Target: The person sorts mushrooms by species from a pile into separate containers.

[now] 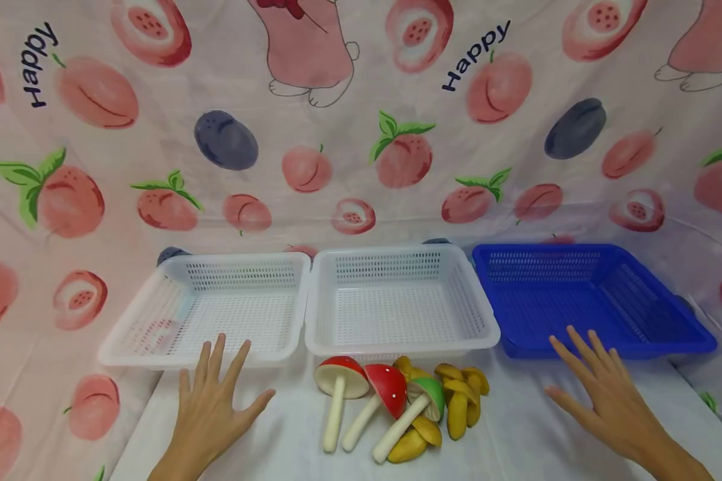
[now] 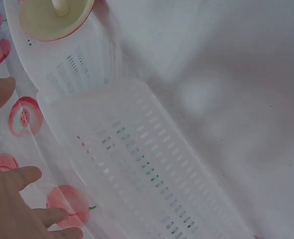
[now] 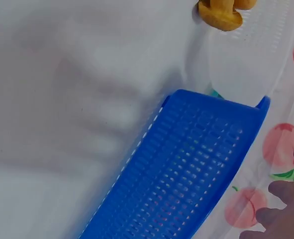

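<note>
My left hand (image 1: 212, 407), fingers spread and straight, holds nothing in front of the left white basket (image 1: 201, 364). On the other side my right hand (image 1: 608, 401) is also spread and bare, near the front of the blue basket (image 1: 608, 349). Between the hands lies a group of toy mushrooms: two with red caps, one (image 1: 341, 374) with its pale stem toward me and a spotted one (image 1: 388, 387); one with a green cap (image 1: 430, 394); and several yellow-brown ones (image 1: 457, 397). In the left wrist view a pale mushroom underside (image 2: 57, 22) shows at the top.
A second white basket (image 1: 403, 349) stands in the middle, close beside the left one and the blue one. All three line up along the back of the white-covered table (image 1: 517, 441). Behind them hangs a pink fruit-print cloth (image 1: 337, 120).
</note>
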The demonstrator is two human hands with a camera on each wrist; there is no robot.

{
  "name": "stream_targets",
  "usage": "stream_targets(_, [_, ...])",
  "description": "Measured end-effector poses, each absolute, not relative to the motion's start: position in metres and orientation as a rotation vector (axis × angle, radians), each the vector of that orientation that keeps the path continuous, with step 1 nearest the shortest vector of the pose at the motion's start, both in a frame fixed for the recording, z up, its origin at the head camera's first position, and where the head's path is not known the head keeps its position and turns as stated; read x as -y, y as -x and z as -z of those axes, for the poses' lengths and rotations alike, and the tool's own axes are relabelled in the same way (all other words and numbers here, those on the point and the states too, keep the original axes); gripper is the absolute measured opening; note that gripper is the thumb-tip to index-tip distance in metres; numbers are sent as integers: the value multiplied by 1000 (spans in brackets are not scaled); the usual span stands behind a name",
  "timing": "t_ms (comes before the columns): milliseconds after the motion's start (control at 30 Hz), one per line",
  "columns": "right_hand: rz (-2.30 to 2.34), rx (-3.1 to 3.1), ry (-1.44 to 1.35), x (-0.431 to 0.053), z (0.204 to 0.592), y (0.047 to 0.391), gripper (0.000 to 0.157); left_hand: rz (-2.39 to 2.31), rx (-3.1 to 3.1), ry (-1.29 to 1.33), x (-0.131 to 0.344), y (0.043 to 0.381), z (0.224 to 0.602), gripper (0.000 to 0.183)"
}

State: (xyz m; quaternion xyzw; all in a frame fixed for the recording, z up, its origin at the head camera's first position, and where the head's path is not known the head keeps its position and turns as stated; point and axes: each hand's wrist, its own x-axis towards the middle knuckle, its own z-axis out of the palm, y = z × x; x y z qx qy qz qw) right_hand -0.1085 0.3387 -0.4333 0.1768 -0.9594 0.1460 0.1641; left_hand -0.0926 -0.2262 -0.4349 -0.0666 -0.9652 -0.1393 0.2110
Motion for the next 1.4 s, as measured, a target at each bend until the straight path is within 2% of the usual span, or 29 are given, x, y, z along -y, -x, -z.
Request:
stream_targets(333, [-703,2814,-438,-318,426,94,73,474,2640,219,217,104,434,75])
stream_targets(633, [-704,2878,-368,-290,426,92,68,533,2557,295,203,119,435,68])
stream_targets(900, [-740,2812,-458,-270,433,96,59,578,2523,346,190,132,433,65])
stream_targets(1400, [-879,2767,-603,-232,461,108,58,668,2540,449,168,156,442,59])
